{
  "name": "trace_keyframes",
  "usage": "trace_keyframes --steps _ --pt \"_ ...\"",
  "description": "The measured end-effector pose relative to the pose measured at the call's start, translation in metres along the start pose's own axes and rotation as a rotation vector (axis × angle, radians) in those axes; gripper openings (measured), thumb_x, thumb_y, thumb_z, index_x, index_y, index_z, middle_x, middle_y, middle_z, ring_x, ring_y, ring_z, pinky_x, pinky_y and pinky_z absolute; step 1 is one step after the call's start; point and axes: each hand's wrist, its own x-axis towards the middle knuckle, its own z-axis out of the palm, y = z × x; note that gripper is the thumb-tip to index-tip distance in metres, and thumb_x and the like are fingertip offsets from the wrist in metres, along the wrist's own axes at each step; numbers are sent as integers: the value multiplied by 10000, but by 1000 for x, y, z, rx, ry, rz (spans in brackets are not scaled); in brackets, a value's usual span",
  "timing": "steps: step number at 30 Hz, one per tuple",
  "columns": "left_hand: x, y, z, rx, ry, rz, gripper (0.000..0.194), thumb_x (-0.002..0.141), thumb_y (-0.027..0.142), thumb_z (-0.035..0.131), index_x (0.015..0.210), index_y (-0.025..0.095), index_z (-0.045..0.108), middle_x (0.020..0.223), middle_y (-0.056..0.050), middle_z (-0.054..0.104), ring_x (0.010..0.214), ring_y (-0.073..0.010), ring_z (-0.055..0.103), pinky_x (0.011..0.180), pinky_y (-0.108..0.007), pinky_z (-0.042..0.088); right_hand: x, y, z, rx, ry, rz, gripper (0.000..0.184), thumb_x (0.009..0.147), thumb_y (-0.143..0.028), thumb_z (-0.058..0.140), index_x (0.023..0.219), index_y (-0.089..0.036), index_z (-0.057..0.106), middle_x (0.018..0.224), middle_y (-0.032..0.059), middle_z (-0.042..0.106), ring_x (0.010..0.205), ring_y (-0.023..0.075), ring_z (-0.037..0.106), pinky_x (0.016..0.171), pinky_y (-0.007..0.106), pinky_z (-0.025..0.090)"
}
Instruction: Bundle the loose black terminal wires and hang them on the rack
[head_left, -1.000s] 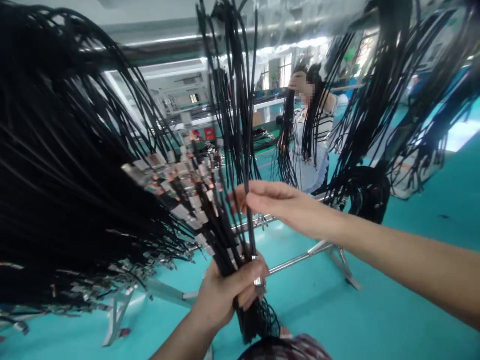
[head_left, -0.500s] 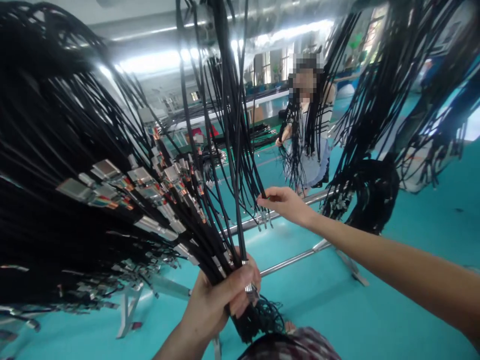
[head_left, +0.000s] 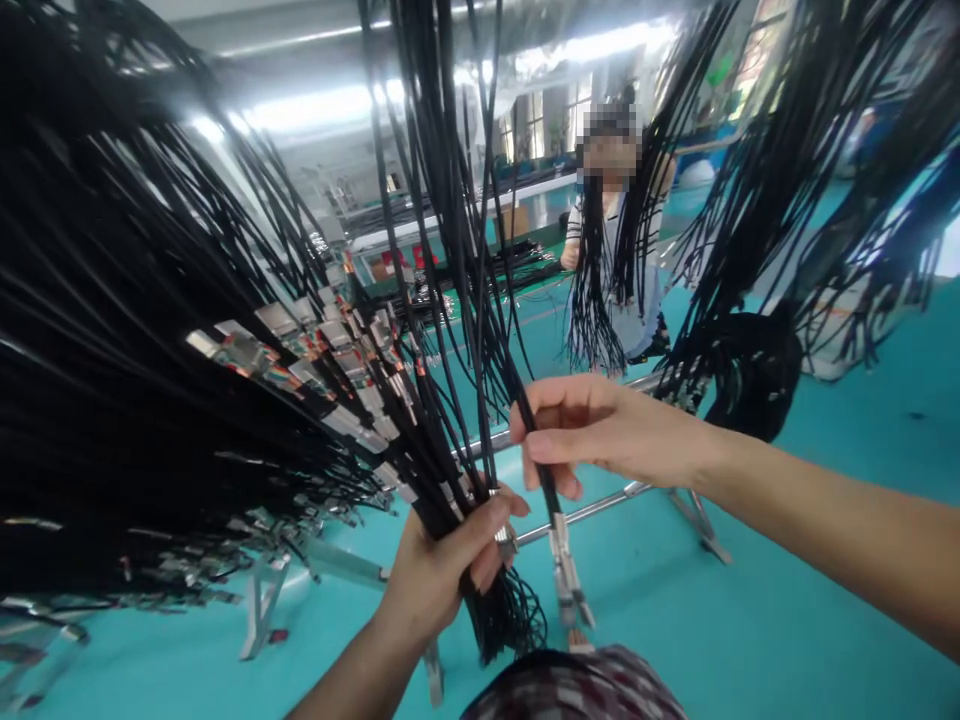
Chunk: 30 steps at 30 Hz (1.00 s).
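Limp-looking cables (head_left: 550, 492), best held just above their metal ends (head_left: 564, 560), are pinched by the right hand (head_left: 600, 430), while a thicker bundle (head_left: 433, 512) is clasped by the left hand (head_left: 427, 575).

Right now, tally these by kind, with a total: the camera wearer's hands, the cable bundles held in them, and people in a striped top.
Wearer's hands: 2 (left hand, right hand)
Held cable bundles: 2 (left-hand bundle, right-hand bundle)
People in a striped top: 1 (co-worker)
Total: 5
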Motion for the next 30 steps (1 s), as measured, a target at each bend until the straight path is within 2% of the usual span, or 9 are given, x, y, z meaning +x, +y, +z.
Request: trace_keyframes --steps 6,9,12,14,16,18,23,27,30 --pt "-5 7 2 -31 -22 24 422 723 535 746 811 125 704 356 83 338 371 -65 346 488 -243 337 15 -15 26 -160 54 -100 263 775 -393 741 732 -187 583 625 -37 582 538 99 592 525 237 494" --pt "-6 11 3 -62 -78 27 379 746 510 735 806 138 691 374 86 325 374 -64 330 483 -240 328 21 -17 29 -204 93 -139 289 761 -407 748 699 -186 571 600 -40 557 542 103 589 513 234 480" --pt "-8 13 -2 -71 -125 45 350 767 487 716 723 145 652 373 85 292 367 -61 299 448 -231 271 27 -16 10 -260 168 -190 269 758 -413 749 791 -184 613 637 -24 592 580 109 600 541 237 485" --pt "-11 13 -7 -61 -140 63 358 781 480 700 681 144 623 368 83 276 365 -59 285 437 -229 235 31 -9 -14 -317 296 -230 269 775 -417 730 849 -179 630 675 -6 615 598 109 595 553 240 481" --pt "-14 13 -13 -40 -147 72 368 789 480 688 668 142 606 363 82 273 366 -59 286 439 -230 218 34 7 -38 -396 427 -238 265 770 -412 729 817 -170 631 669 1 609 579 105 567 533 241 456" --pt "-17 13 -17 -29 -156 63 375 796 489 676 675 142 602 363 81 273 369 -62 292 436 -229 213 37 27 -54 -479 477 -184 259 758 -399 731 814 -163 639 687 10 612 567 107 539 516 251 430" --pt "-21 14 -17 -42 -202 39 373 794 495 675 669 155 587 362 83 257 357 -63 271 398 -224 180 52 68 -57 -632 610 -248 303 746 -341 726 991 -178 652 945 46 623 646 112 526 616 282 452" --pt "-22 16 -15 -42 -202 32 404 787 513 678 626 160 562 362 75 262 370 -68 294 409 -226 207 64 75 -55 -691 631 -277 110 751 -272 705 743 -184 641 859 21 619 623 105 471 645 283 428" --pt "-23 15 -16 -45 -177 38 408 786 506 683 612 158 559 365 74 260 373 -67 297 421 -229 223 59 71 -54 -615 584 -282 156 801 -297 651 703 -179 621 760 13 618 637 115 475 633 282 396"
